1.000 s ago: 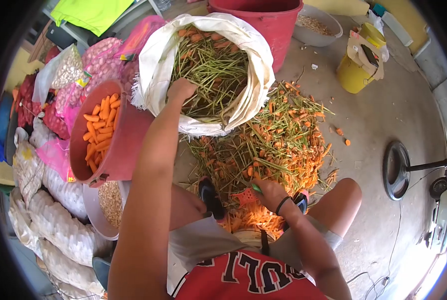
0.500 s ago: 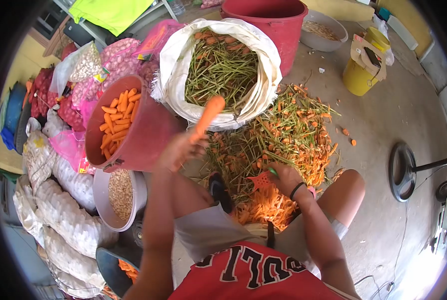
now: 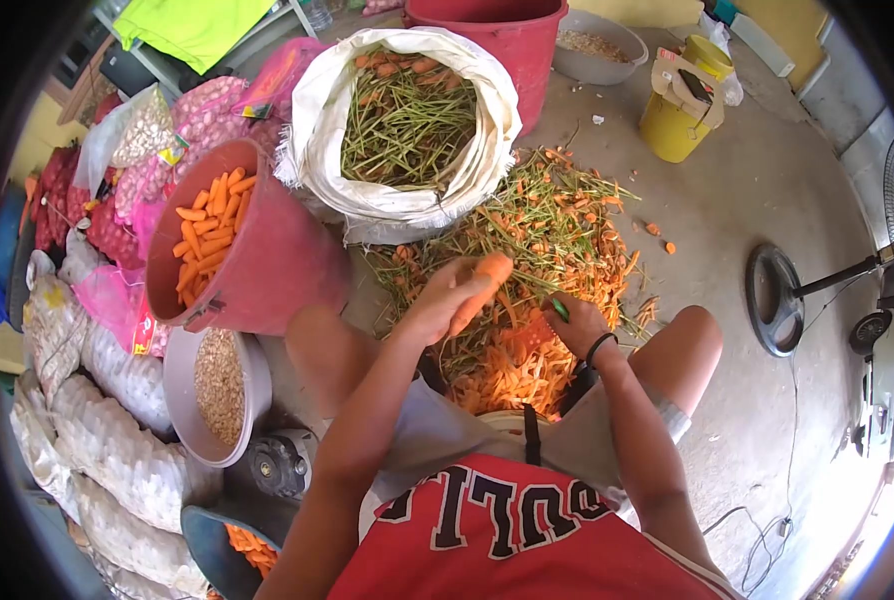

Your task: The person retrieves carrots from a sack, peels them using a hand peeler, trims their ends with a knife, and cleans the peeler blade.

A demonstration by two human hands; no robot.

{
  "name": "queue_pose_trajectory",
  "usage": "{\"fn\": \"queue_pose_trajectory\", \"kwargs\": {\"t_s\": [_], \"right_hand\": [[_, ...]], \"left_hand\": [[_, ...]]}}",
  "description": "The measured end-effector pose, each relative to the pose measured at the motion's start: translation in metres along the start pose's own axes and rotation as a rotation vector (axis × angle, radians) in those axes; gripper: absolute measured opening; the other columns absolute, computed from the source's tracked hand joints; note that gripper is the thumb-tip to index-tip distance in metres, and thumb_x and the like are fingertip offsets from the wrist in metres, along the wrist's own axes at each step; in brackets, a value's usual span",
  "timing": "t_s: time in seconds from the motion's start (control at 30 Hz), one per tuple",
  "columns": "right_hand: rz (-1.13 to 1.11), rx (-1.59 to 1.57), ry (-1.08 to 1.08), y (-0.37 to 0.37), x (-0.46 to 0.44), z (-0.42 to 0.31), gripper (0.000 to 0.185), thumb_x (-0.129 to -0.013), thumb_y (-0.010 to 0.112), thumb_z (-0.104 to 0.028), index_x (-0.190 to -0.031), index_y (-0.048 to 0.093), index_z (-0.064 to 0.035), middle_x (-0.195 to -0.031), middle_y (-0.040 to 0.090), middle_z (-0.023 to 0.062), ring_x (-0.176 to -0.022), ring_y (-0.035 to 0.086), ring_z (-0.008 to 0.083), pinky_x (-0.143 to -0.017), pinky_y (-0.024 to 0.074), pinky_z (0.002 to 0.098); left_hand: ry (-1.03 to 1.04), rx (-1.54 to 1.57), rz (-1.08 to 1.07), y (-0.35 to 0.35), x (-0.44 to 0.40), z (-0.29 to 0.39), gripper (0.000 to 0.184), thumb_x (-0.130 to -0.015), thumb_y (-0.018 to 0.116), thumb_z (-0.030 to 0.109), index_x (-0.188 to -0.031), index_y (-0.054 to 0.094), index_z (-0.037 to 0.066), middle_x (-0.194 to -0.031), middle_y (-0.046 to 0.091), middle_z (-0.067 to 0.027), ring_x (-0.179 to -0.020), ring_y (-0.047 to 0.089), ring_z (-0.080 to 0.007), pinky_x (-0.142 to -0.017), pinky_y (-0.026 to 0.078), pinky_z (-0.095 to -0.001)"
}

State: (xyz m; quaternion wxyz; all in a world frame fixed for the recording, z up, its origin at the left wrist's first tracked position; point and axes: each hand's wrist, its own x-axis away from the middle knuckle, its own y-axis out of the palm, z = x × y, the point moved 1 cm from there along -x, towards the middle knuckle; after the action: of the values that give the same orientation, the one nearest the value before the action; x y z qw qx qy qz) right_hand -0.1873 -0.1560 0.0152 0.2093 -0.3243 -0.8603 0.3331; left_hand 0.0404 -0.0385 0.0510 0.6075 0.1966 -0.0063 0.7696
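Note:
My left hand (image 3: 445, 300) is wrapped around an orange carrot (image 3: 489, 278), its thick end sticking out past my fingers. In my right hand (image 3: 581, 328) I grip a green-handled tool (image 3: 561, 310) with an orange-red flat part; its exact kind is hard to make out. The tool is to the right of the carrot and apart from it. Below both hands, between my legs, lies a heap of carrot peelings (image 3: 512, 385). Beyond it a pile of green stems and carrot tops (image 3: 557, 225) spreads over the floor.
A tilted red bucket (image 3: 297, 270) holds carrots at left, beside a white sack (image 3: 302, 110) of stems. A basin (image 3: 257, 385) of pale pieces stands near my left knee. Farther off are a yellow bucket (image 3: 667, 130) and a round black stand base (image 3: 775, 300).
My left hand has brought the carrot down and to the right, closer to the tool. My right hand stays over the peelings. The whole view has shifted slightly.

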Motion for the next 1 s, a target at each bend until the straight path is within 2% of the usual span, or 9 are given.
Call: {"fn": "queue_pose_trajectory", "kwargs": {"t_s": [0.07, 0.13, 0.17, 0.27, 0.3, 0.43, 0.73, 0.93, 1.0], "right_hand": [[0.013, -0.003, 0.014, -0.003, 0.000, 0.002, 0.023, -0.090, 0.062, -0.027, -0.105, 0.065, -0.0098, -0.086, 0.069, 0.0172, -0.081, 0.067, 0.0335, -0.074, 0.0520, 0.0402], [0.043, -0.005, -0.006, -0.001, 0.000, 0.011, 0.023, -0.090, 0.062, -0.027, -0.106, 0.066, -0.0103, -0.086, 0.069, 0.0171, -0.081, 0.067, 0.0335, -0.074, 0.0519, 0.0404], [0.089, 0.049, -0.018, 0.002, -0.002, 0.014, 0.023, -0.090, 0.062, -0.027, -0.105, 0.066, -0.0104, -0.087, 0.069, 0.0172, -0.082, 0.067, 0.0338, -0.074, 0.0517, 0.0412], [0.053, 0.063, -0.054, 0.002, -0.009, -0.002, 0.025, -0.089, 0.062, -0.028, -0.106, 0.066, -0.0105, -0.088, 0.069, 0.0173, -0.083, 0.067, 0.0344, -0.074, 0.0516, 0.0417], [0.042, 0.046, -0.069, 0.003, -0.010, -0.008, 0.026, -0.088, 0.063, -0.029, -0.106, 0.066, -0.0102, -0.089, 0.069, 0.0177, -0.083, 0.067, 0.0354, -0.074, 0.0518, 0.0423], [0.084, -0.078, -0.106, 0.008, -0.003, -0.031, 0.026, -0.087, 0.062, -0.027, -0.106, 0.065, -0.0092, -0.090, 0.068, 0.0202, -0.082, 0.065, 0.0398, -0.075, 0.0512, 0.0462], [-0.043, -0.036, -0.158, 0.013, 0.000, -0.050, 0.029, -0.087, 0.061, -0.024, -0.111, 0.066, -0.0081, -0.082, 0.067, 0.0231, -0.076, 0.065, 0.0398, -0.073, 0.0531, 0.0457], [-0.131, 0.116, -0.088, 0.022, -0.006, -0.037, 0.031, -0.086, 0.062, -0.026, -0.110, 0.066, -0.0076, -0.088, 0.067, 0.0226, -0.082, 0.065, 0.0397, -0.076, 0.0528, 0.0463], [-0.224, 0.219, -0.004, 0.035, -0.024, -0.002, 0.031, -0.085, 0.064, -0.029, -0.108, 0.064, -0.0077, -0.091, 0.068, 0.0218, -0.085, 0.065, 0.0390, -0.077, 0.0514, 0.0469]], "left_hand": [[0.187, 0.265, -0.203, -0.011, -0.001, 0.021, 0.043, -0.098, 0.056, 0.032, -0.127, 0.051, 0.002, -0.109, 0.060, -0.0101, -0.100, 0.059, -0.0178, -0.082, 0.052, -0.0333], [0.131, 0.583, -0.117, -0.017, 0.022, 0.044, 0.049, -0.099, 0.049, 0.045, -0.126, 0.053, 0.004, -0.112, 0.061, -0.0112, -0.105, 0.057, -0.0191, -0.088, 0.050, -0.0368], [-0.027, 0.474, -0.043, -0.024, 0.026, 0.047, 0.058, -0.099, 0.042, 0.053, -0.128, 0.051, 0.004, -0.108, 0.063, -0.0127, -0.096, 0.061, -0.0197, -0.081, 0.053, -0.0355], [-0.087, 0.385, -0.206, -0.035, 0.018, 0.011, 0.055, -0.100, 0.044, 0.049, -0.129, 0.049, 0.003, -0.104, 0.064, -0.0129, -0.084, 0.064, -0.0195, -0.073, 0.055, -0.0342], [-0.037, 0.329, -0.060, -0.022, 0.020, 0.008, 0.046, -0.100, 0.048, 0.040, -0.129, 0.048, 0.003, -0.096, 0.064, -0.0116, -0.074, 0.065, -0.0188, -0.068, 0.055, -0.0327], [0.094, 0.176, 0.027, -0.005, 0.026, -0.014, 0.036, -0.097, 0.057, 0.025, -0.124, 0.056, 0.001, -0.096, 0.064, -0.0064, -0.083, 0.061, -0.0126, -0.069, 0.050, -0.0278], [0.268, -0.466, 0.263, 0.014, 0.027, -0.028, 0.033, -0.088, 0.071, 0.029, -0.101, 0.070, -0.001, -0.076, 0.062, -0.0005, -0.070, 0.052, -0.0063, -0.064, 0.043, -0.0241], [0.365, -0.608, 0.240, 0.019, 0.033, -0.025, 0.033, -0.087, 0.072, 0.028, -0.102, 0.070, -0.001, -0.082, 0.067, -0.0041, -0.072, 0.057, -0.0069, -0.063, 0.046, -0.0255], [0.367, -0.519, 0.227, 0.023, 0.036, -0.024, 0.036, -0.089, 0.070, 0.029, -0.109, 0.067, -0.001, -0.091, 0.068, -0.0052, -0.080, 0.059, -0.0084, -0.070, 0.047, -0.0252]]}}
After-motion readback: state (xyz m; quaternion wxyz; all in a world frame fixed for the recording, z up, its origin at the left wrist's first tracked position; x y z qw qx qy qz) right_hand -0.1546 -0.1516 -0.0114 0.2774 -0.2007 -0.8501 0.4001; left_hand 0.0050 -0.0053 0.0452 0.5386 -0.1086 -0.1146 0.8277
